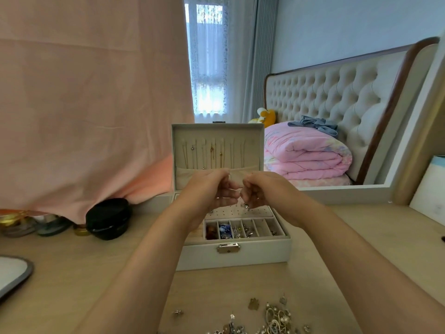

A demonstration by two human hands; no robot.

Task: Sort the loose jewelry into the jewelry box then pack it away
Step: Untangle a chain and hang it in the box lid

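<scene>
White jewelry box (234, 255) open on desk. Left hand (212, 189) and right hand (261, 191) raised over it, fingers pinched; held item too small to identify. Loose jewelry (272, 317) nearby.

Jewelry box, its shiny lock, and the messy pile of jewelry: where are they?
jewelry box (262, 255), head view, bare front wall.
lock (228, 248), head view, middle of the metal clasp.
jewelry pile (277, 318), head view, tangle near the bottom edge.

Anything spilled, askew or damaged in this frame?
Nothing looks damaged. Loose jewelry lies scattered on the table's near edge, unsorted, in front of the open jewelry box.
</scene>
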